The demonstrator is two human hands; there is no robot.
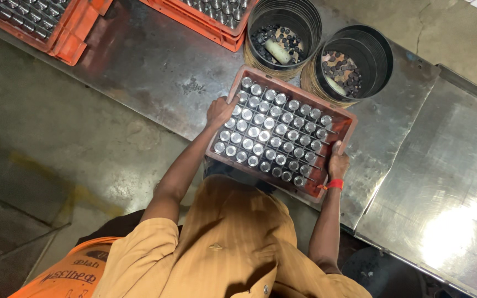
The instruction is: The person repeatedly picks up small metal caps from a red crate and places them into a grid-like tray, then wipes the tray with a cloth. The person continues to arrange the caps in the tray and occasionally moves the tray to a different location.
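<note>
Crate (344, 122), frame centre, on steel table (155, 72), filled with shiny metal cylinders (271, 131): left hand (220, 111) clamped on its left edge, right hand (338, 164) on its right edge; two black bins (360, 49) just above.

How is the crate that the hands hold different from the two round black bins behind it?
The crate is rectangular and reddish; the bins are round and black. The crate holds shiny metal cylinders upright in ordered rows; the bins hold small dark pieces lying loose. The left hand and right hand grip the crate; nobody touches the bins. All stand on the metal table.
</note>
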